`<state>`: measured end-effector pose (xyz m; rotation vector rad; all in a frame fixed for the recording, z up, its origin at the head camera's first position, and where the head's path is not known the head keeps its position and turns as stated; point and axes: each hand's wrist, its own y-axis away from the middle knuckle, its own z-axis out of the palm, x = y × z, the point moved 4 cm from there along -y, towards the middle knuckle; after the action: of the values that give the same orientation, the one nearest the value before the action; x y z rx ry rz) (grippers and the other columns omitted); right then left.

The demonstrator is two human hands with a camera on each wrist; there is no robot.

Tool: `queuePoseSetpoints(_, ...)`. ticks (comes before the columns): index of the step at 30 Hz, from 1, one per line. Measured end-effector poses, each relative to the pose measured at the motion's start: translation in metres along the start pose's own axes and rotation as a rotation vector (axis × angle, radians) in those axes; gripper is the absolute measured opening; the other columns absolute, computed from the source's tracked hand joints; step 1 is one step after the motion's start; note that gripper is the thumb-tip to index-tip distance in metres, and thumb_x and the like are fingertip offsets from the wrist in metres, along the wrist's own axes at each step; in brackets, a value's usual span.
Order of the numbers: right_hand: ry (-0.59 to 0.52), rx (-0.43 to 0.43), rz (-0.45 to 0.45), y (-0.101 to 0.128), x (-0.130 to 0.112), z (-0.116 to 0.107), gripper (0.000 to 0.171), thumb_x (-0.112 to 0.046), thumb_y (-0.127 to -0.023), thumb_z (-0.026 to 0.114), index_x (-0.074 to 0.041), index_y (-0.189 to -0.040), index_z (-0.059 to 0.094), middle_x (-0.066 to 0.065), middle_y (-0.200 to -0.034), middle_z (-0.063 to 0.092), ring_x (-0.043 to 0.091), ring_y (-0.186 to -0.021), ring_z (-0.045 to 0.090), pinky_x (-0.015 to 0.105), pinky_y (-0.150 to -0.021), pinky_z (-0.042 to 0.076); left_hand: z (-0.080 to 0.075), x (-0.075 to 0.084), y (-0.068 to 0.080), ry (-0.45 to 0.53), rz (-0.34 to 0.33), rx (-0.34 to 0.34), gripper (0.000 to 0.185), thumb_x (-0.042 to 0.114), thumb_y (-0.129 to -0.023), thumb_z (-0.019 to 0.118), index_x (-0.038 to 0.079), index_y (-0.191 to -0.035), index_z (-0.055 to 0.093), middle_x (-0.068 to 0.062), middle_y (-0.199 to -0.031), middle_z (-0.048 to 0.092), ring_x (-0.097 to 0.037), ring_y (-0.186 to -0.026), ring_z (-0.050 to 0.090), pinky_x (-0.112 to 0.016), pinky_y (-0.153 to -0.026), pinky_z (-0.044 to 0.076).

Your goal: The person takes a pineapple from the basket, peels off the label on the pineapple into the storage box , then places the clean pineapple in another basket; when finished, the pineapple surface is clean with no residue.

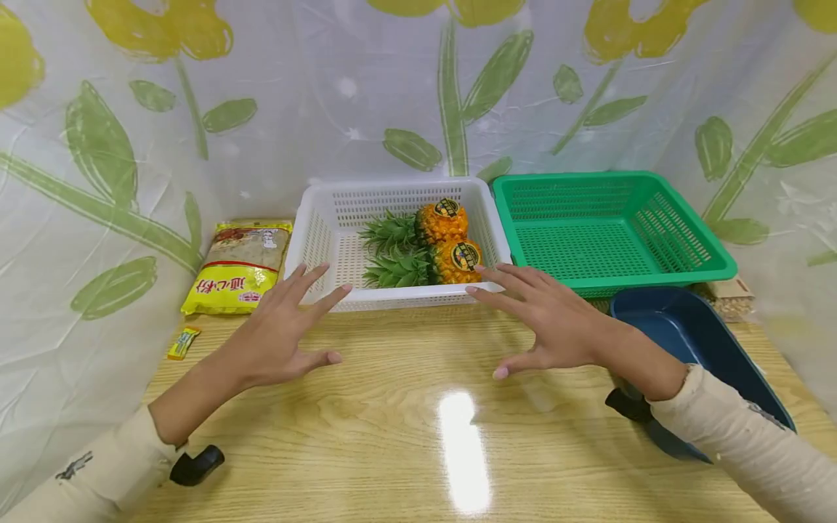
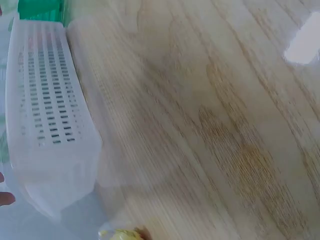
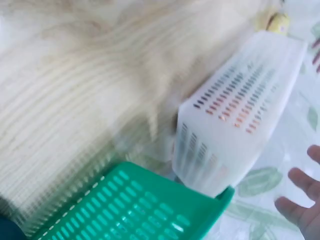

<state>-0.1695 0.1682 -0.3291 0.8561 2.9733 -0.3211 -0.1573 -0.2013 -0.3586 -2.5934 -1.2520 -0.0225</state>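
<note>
Two pineapples lie side by side in a white plastic basket [image 1: 399,295], their green leaves toward the left. The rear pineapple [image 1: 442,221] and the front pineapple [image 1: 456,260] each carry a round black and gold label. My left hand [image 1: 281,330], fingers spread, hovers near the basket's front left corner and holds nothing. On the other side my right hand [image 1: 552,316] is spread too, its fingertips overlapping the basket's front right rim in the head view. In the right wrist view only some fingers [image 3: 300,200] of that hand show, apart from the white basket [image 3: 235,110].
A green basket [image 1: 615,282] stands right of the white one. In front of it, a dark blue bin [image 1: 660,319] lies partly under my right forearm. Left of the white basket are a yellow food bag [image 1: 238,269] and a small yellow packet [image 1: 184,343]. A flowered curtain hangs behind.
</note>
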Motion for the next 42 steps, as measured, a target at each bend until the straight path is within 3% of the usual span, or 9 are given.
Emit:
queuePoseSetpoints(4, -0.084, 0.005, 0.004, 0.001, 0.007, -0.006, 0.099, -0.068, -0.08, 0.071, -0.021, -0.158, 0.033, 0.01, -0.162, 0.032, 0.036, -0.146, 0.034, 0.061, -0.109, 0.038, 0.0, -0.013, -0.001, 0.078, -0.117, 0.011, 0.087, 0.061, -0.089, 0.066, 0.028, -0.16, 0.027, -0.016, -0.166, 0.018, -0.052, -0.146, 0.024, -0.074, -0.107, 0.029)
queuePoseSetpoints(8, -0.199, -0.025, 0.052, 0.0, 0.015, -0.011, 0.095, -0.057, -0.082, 0.076, -0.022, -0.159, 0.032, 0.006, -0.164, 0.028, 0.035, -0.147, 0.032, 0.062, -0.11, 0.037, 0.0, -0.024, -0.002, 0.178, -0.234, 0.041, 0.083, 0.055, -0.092, 0.066, 0.027, -0.16, 0.027, -0.017, -0.166, 0.017, -0.052, -0.144, 0.027, -0.075, -0.1, 0.036)
queuePoseSetpoints(14, -0.319, -0.05, 0.135, -0.005, 0.029, -0.017, 0.087, -0.044, -0.084, 0.079, -0.021, -0.157, 0.036, 0.007, -0.164, 0.029, 0.035, -0.149, 0.029, 0.064, -0.111, 0.034, 0.001, -0.036, -0.005, 0.329, -0.34, 0.119, 0.078, 0.048, -0.096, 0.064, 0.021, -0.16, 0.028, -0.022, -0.164, 0.016, -0.052, -0.144, 0.026, -0.074, -0.098, 0.037)
queuePoseSetpoints(17, -0.355, -0.054, 0.168, -0.009, 0.035, -0.019, 0.082, -0.041, -0.086, 0.078, -0.02, -0.155, 0.039, 0.006, -0.162, 0.033, 0.034, -0.149, 0.031, 0.062, -0.112, 0.034, 0.003, -0.041, -0.005, 0.424, -0.406, 0.11, 0.077, 0.046, -0.099, 0.06, 0.017, -0.161, 0.024, -0.024, -0.163, 0.012, -0.052, -0.144, 0.025, -0.073, -0.1, 0.035)
queuePoseSetpoints(22, -0.415, -0.065, 0.19, -0.024, 0.042, -0.023, 0.079, -0.041, -0.088, 0.077, -0.019, -0.154, 0.041, 0.005, -0.159, 0.039, 0.03, -0.144, 0.039, 0.055, -0.103, 0.046, 0.01, -0.05, -0.004, 0.498, -0.509, 0.053, 0.085, 0.051, -0.099, 0.056, 0.016, -0.163, 0.012, -0.025, -0.163, 0.003, -0.055, -0.139, 0.031, -0.07, -0.101, 0.038)
queuePoseSetpoints(25, -0.439, -0.065, 0.194, -0.034, 0.048, -0.027, 0.077, -0.039, -0.088, 0.078, -0.019, -0.153, 0.042, 0.004, -0.156, 0.043, 0.029, -0.137, 0.047, 0.053, -0.097, 0.05, 0.013, -0.054, -0.005, 0.529, -0.536, 0.043, 0.089, 0.051, -0.099, 0.056, 0.014, -0.163, 0.006, -0.027, -0.163, 0.003, -0.054, -0.139, 0.03, -0.07, -0.102, 0.038)
queuePoseSetpoints(31, -0.492, -0.081, 0.227, -0.052, 0.062, -0.029, 0.07, -0.035, -0.091, 0.075, -0.018, -0.152, 0.044, 0.005, -0.153, 0.046, 0.033, -0.13, 0.052, 0.055, -0.098, 0.05, 0.022, -0.061, -0.009, 0.599, -0.561, 0.059, 0.098, 0.048, -0.096, 0.062, 0.007, -0.162, 0.002, -0.03, -0.162, 0.01, -0.047, -0.127, 0.044, -0.061, -0.095, 0.048)
queuePoseSetpoints(38, -0.476, -0.129, 0.279, -0.074, 0.077, -0.033, 0.071, -0.039, -0.092, 0.073, -0.015, -0.152, 0.044, 0.006, -0.154, 0.046, 0.029, -0.13, 0.053, 0.051, -0.1, 0.05, 0.026, -0.063, -0.012, 0.724, -0.581, 0.068, 0.104, 0.045, -0.093, 0.07, 0.01, -0.162, 0.001, -0.027, -0.157, 0.028, -0.046, -0.131, 0.048, -0.064, -0.103, 0.042)
queuePoseSetpoints(42, -0.489, -0.153, 0.306, -0.086, 0.086, -0.039, 0.069, -0.041, -0.093, 0.071, -0.019, -0.152, 0.043, 0.005, -0.155, 0.044, 0.026, -0.131, 0.052, 0.051, -0.102, 0.048, 0.027, -0.062, -0.015, 0.771, -0.605, 0.056, 0.108, 0.044, -0.091, 0.072, 0.013, -0.162, -0.003, -0.027, -0.157, 0.029, -0.046, -0.133, 0.046, -0.064, -0.105, 0.041)
